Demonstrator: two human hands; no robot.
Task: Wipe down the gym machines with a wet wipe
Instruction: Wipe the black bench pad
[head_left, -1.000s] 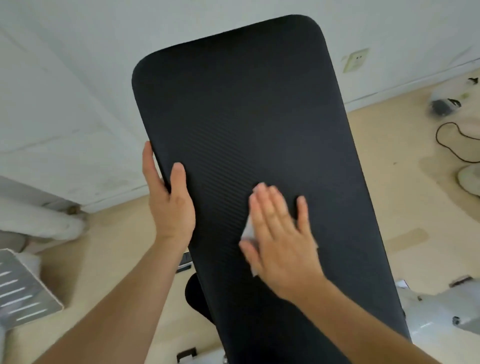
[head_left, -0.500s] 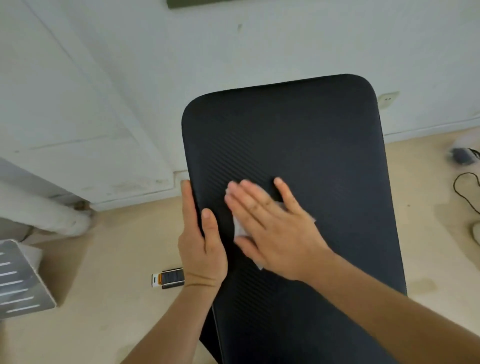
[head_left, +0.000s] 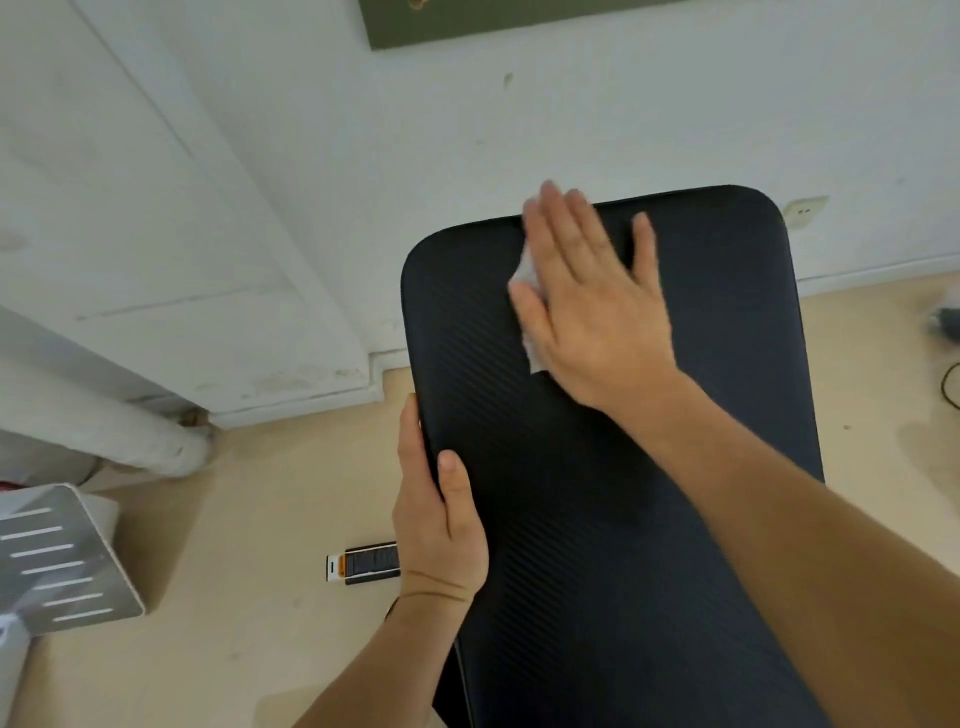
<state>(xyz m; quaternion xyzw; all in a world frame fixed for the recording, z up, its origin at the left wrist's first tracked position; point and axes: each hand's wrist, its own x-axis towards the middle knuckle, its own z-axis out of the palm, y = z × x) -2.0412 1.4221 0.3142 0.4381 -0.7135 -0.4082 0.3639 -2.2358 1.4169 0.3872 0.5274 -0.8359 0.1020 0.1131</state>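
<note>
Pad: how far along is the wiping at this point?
Done: cannot tell; the pad shows no wet streaks to mark wiped areas. In hand: the right hand presses the wipe flat near the pad's top edge, while the left hand grips its left edge. Left: probably the pad's right side and lower part, judging only from where the wipe lies.

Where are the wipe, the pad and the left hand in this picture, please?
wipe (head_left: 523, 274): head view, on its exposed white corner.
pad (head_left: 597, 519): head view, on its bare ribbed middle.
left hand (head_left: 441, 525): head view, on the back of the hand.
</note>
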